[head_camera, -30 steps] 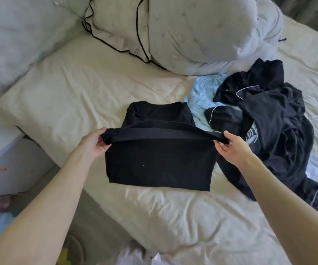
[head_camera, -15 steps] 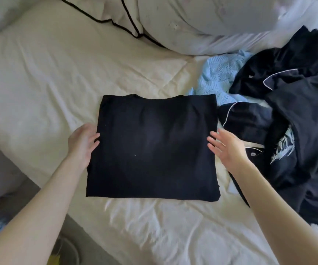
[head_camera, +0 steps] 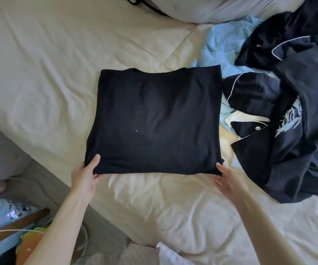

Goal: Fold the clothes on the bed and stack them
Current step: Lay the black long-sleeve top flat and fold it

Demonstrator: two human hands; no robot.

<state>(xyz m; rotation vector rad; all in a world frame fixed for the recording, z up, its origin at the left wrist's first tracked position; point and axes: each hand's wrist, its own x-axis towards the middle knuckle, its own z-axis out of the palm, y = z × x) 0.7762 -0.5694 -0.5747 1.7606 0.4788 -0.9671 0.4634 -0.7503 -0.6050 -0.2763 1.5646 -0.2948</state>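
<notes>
black top (head_camera: 152, 121) folded flat, neckline toward pillows, slightly wider than deep | left hand (head_camera: 84, 177) pinches near-left corner | right hand (head_camera: 228, 180) pinches near-right corner

I saw the folded black top (head_camera: 154, 121) was matt, soft knit cloth flecked with lint. The cream bed sheet (head_camera: 49, 64) looked crumpled cotton. The light blue sweater (head_camera: 224, 44) was openwork knit; the navy pyjamas (head_camera: 307, 92) had smoother white-piped fabric.
</notes>
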